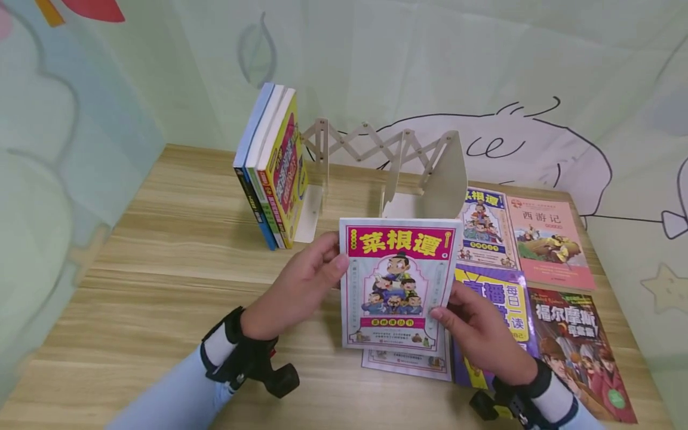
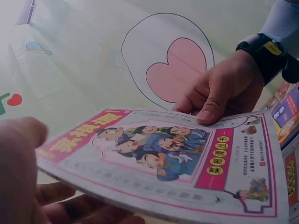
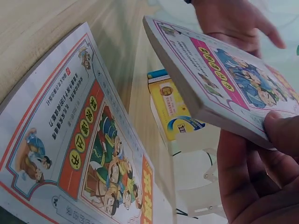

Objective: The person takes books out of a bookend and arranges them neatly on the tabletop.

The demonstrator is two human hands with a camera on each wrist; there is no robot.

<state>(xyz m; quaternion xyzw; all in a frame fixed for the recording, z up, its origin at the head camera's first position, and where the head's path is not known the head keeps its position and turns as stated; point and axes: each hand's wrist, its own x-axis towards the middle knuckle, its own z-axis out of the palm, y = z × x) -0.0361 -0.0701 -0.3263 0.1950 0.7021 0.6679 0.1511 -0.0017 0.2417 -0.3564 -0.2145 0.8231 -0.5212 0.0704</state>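
A thin book with a pink title band and cartoon figures (image 1: 396,283) (image 2: 168,156) (image 3: 233,79) is held flat above the wooden table (image 1: 161,263). My left hand (image 1: 301,283) (image 2: 28,186) grips its left edge, thumb on the cover. My right hand (image 1: 475,331) (image 3: 261,168) pinches its lower right corner, thumb on top. Under it lies a second copy with the same cover (image 1: 408,363) (image 3: 79,154), flat on the table.
Three books (image 1: 271,167) stand upright against the left end of a white expanding book rack (image 1: 387,164). Several books lie flat at the right: a white one (image 1: 486,227), a pink one (image 1: 549,242), a purple-yellow one (image 1: 497,307) and a dark one (image 1: 580,352).
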